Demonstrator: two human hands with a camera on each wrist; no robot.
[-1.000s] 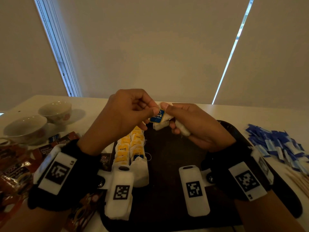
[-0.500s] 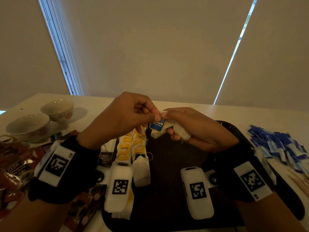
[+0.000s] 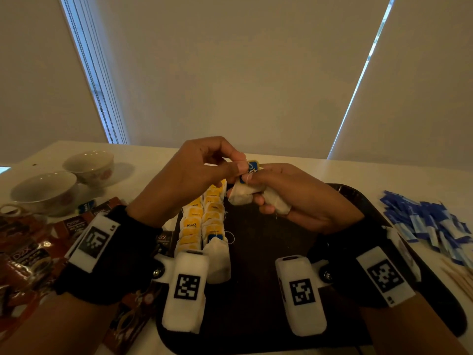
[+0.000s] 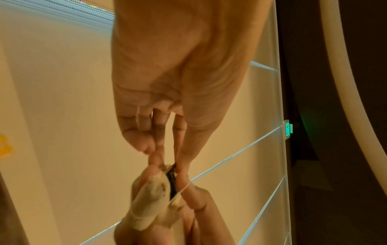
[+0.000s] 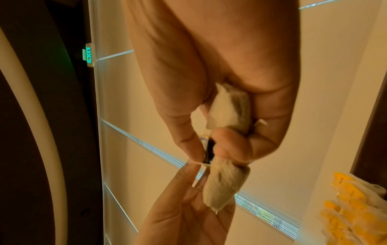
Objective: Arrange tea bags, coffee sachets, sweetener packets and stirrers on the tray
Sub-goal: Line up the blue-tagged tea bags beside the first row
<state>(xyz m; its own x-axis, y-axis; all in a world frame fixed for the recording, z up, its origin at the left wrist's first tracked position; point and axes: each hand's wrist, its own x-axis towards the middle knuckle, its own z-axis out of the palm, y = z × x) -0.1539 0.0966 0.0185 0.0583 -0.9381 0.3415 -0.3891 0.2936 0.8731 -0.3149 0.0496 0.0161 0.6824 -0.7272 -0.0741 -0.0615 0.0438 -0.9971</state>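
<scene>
Two tea bags (image 3: 245,194) were held bunched in the right hand (image 3: 302,198), fingers curled round them, above the far end of the dark tray (image 3: 261,252). The blue tag (image 3: 252,167) was pinched by the left hand (image 3: 194,175), string (image 4: 184,188) taut between the hands. Risk, as judged: string snapped or bag paper torn if pulled harder; bags dropped onto the yellow-tagged rows (image 3: 202,221). Pale table (image 3: 294,167), dim room, drawn blinds (image 3: 230,73) beyond the tray.
</scene>
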